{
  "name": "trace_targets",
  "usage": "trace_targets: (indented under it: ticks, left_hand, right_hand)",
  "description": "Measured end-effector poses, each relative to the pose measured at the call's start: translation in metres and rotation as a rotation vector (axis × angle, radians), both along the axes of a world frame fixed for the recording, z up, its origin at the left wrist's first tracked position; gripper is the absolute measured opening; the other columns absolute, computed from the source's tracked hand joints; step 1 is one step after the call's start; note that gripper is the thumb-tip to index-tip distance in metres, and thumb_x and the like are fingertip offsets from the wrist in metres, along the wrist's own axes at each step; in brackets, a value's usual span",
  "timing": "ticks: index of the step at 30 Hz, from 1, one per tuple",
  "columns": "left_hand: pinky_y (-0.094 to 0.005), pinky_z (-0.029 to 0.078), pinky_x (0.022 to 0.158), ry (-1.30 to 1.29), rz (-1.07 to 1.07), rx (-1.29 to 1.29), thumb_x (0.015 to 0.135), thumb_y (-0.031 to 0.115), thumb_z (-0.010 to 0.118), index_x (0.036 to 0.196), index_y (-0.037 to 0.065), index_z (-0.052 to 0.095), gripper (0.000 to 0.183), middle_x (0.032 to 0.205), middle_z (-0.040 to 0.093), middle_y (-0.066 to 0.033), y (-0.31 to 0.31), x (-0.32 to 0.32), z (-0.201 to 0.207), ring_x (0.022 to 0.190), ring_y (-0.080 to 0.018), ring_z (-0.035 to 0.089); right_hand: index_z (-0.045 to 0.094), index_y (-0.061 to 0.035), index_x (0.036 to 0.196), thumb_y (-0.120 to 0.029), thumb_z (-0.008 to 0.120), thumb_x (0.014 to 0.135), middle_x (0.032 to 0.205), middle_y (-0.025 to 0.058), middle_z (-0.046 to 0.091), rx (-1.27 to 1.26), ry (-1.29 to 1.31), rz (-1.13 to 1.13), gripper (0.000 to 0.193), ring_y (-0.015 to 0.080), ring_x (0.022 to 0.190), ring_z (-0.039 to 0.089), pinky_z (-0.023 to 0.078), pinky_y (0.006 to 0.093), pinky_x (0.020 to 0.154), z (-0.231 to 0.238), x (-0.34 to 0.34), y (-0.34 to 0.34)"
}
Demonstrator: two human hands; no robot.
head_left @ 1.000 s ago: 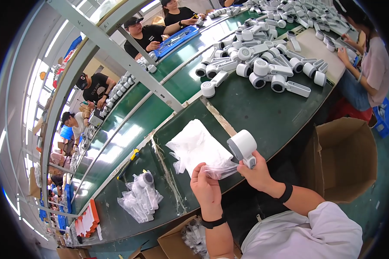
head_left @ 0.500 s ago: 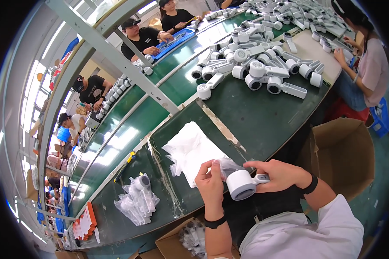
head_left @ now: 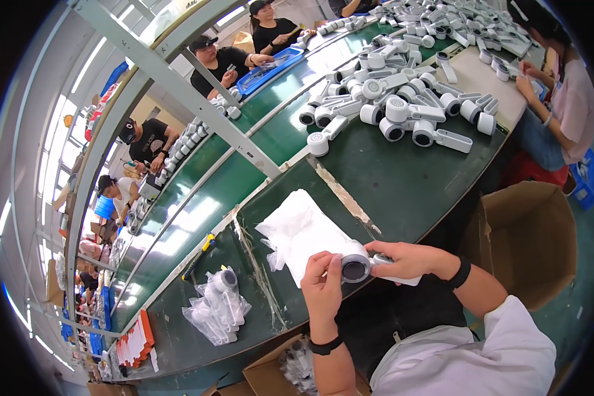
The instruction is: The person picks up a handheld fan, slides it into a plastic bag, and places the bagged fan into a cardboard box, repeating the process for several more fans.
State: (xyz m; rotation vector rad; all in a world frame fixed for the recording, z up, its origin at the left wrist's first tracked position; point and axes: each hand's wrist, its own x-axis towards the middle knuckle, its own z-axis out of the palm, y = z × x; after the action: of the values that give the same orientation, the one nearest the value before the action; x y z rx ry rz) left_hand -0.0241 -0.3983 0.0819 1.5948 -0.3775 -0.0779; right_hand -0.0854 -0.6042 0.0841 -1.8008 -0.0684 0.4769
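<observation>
My right hand (head_left: 412,261) is closed on the handle of a white handheld device (head_left: 356,266) with a round head and a grey ring, its dark open end facing me. At the left of that head my left hand (head_left: 323,277) is closed, thumb and fingers pinched. The clear plastic bag between its fingers hardly shows now against the white behind it. Just beyond my hands a stack of white plastic bags (head_left: 300,228) lies on the dark green table (head_left: 270,277). Several bagged devices (head_left: 221,307) rest in a heap to the left.
A large pile of similar devices (head_left: 409,109) covers the far right of the table. A yellow-handled cutter (head_left: 208,243) and orange-white cards (head_left: 137,340) lie left. An open carton (head_left: 525,244) stands at my right, another (head_left: 270,369) below the edge. Co-workers sit across the green conveyor (head_left: 198,204).
The device's round head has moved up and left against my left fingers, turning its open end toward me. The clear bag, plain before, hardly shows. The view has shifted slightly.
</observation>
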Motion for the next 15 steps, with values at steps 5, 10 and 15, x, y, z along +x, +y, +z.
trace_targets:
  ticks: [5,10,15]
  left_hand:
    - [-0.0240,0.042,0.058,-0.413,0.137,0.175,0.087,0.003,0.068,0.093,-0.002,0.069,0.008,0.094,0.057,-0.0058,-0.019,-0.012,0.003,0.070,-0.0115,0.054]
    - [-0.0270,0.044,0.055,-0.613,0.056,0.266,0.080,0.001,0.074,0.090,-0.001,0.070,0.011,0.083,0.054,-0.0087,-0.029,-0.035,-0.009,0.063,-0.0153,0.054]
    - [-0.0234,0.046,0.057,-0.457,-0.180,0.169,0.078,-0.005,0.071,0.094,-0.001,0.068,0.017,0.090,0.062,-0.0111,-0.017,-0.052,-0.022,0.064,-0.0143,0.058]
  right_hand:
    - [0.039,-0.0079,0.137,-0.029,0.060,0.094,0.087,0.0064,0.063,0.152,0.150,-0.186,0.052,0.0144,0.063,0.063,0.052,0.0280,0.054,0.002,-0.003,0.019]
    - [0.034,-0.0071,0.141,-0.009,0.055,0.092,0.101,0.0113,0.060,0.650,0.097,-0.397,0.053,0.0166,0.072,0.065,0.054,0.0304,0.058,-0.015,0.000,0.031]
    - [0.037,-0.0050,0.140,-0.001,0.053,0.091,0.113,0.0084,0.059,0.660,-0.246,-0.643,0.051,0.0132,0.100,0.058,0.051,0.0291,0.083,-0.042,0.013,0.044]
